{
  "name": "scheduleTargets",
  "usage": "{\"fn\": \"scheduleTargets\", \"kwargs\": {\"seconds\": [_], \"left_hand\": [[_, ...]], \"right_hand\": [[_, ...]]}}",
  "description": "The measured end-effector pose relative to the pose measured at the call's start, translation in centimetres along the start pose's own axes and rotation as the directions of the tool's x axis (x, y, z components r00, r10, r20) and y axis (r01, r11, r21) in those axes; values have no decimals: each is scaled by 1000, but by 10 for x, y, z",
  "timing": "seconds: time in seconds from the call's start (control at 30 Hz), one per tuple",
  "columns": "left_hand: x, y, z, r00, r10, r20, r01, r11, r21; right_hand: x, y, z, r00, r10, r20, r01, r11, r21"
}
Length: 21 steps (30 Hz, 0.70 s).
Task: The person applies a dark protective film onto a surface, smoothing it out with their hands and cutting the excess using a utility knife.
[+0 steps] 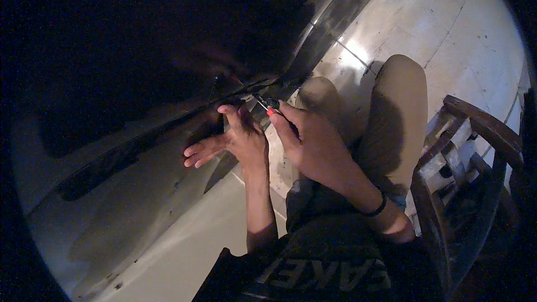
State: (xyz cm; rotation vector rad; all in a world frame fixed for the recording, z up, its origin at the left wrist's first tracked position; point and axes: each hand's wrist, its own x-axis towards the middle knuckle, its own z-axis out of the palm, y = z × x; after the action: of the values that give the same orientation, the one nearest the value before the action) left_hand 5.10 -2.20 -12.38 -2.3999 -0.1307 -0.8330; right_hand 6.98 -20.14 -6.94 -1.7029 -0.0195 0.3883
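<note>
My left hand is open, its fingers spread in front of a large dark, glossy panel. Nothing shows in its grasp. Close to its right, my right hand is closed around a small tool with a red part and a thin metal shaft. The shaft points up and left toward the panel's lower edge, near a dark gap. A small black rounded piece sits at the right fingertips; I cannot tell whether it belongs to the tool. Most of the handle is hidden in my palm.
A dark wooden chair with a woven seat stands close at my right. My bent knees are beside the panel, over pale floor tiles. A dark strip runs along the panel; its upper left is too dark to make out.
</note>
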Motion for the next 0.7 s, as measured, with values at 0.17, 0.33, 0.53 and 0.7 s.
{"fn": "scheduleTargets", "kwargs": {"seconds": [0.17,0.33,0.53,0.7], "left_hand": [[-15,-5,22,999,-2,32,18,865,-501],[-40,-7,46,1000,3,-25,-17,813,-582],[-25,-4,48,977,-24,-214,-70,905,-420],[-40,-12,54,991,13,-133,-61,930,-362]], "right_hand": [[2,-6,-4,1000,18,3,-18,1000,-25],[5,2,5,987,-108,-121,102,993,-53],[12,-6,5,998,3,-59,-1,999,34],[20,-5,9,999,18,-49,-14,997,78]]}}
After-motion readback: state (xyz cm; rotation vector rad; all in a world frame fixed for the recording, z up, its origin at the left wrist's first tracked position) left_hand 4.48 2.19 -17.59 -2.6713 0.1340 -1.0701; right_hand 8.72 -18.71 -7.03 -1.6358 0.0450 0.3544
